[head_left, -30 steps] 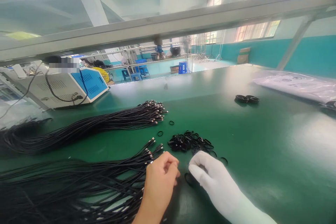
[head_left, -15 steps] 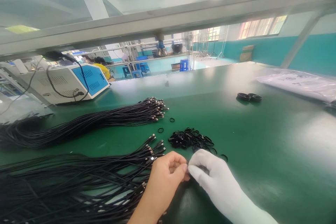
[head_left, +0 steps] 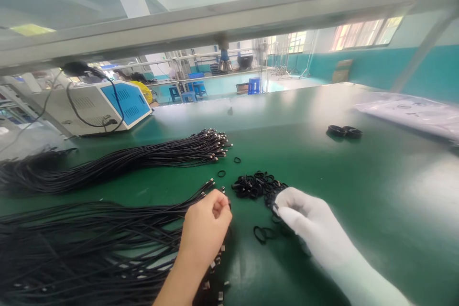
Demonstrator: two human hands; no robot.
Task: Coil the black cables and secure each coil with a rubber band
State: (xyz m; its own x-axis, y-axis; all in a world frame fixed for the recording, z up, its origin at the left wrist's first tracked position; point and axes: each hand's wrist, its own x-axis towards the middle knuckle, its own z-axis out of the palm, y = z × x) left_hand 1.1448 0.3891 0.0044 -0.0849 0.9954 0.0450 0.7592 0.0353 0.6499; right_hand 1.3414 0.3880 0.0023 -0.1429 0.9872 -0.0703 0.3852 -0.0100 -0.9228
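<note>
My left hand (head_left: 206, 227), bare, is closed in a pinch over the connector ends of the nearer spread of black cables (head_left: 143, 220). What its fingertips hold, if anything, is hidden. My right hand (head_left: 310, 217) wears a white glove, with thumb and forefinger pinched at the near right edge of a pile of small black rings (head_left: 253, 186). A black ring shows dark at those fingertips. Between the hands, a pair of loose black rings (head_left: 263, 234) lies on the green tabletop (head_left: 287, 153).
Behind lies a thicker bundle of black cables (head_left: 143, 158), metal plugs pointing right. Two single rings sit near its plugs. A white and blue machine (head_left: 107, 107) stands back left. Two black coils (head_left: 344, 131) and a clear plastic bag (head_left: 409, 110) lie to the right.
The hands were together in front of the pile and have parted. My left hand moved left to the cable ends; my right moved right and up to the pile, uncovering loose rings between them.
</note>
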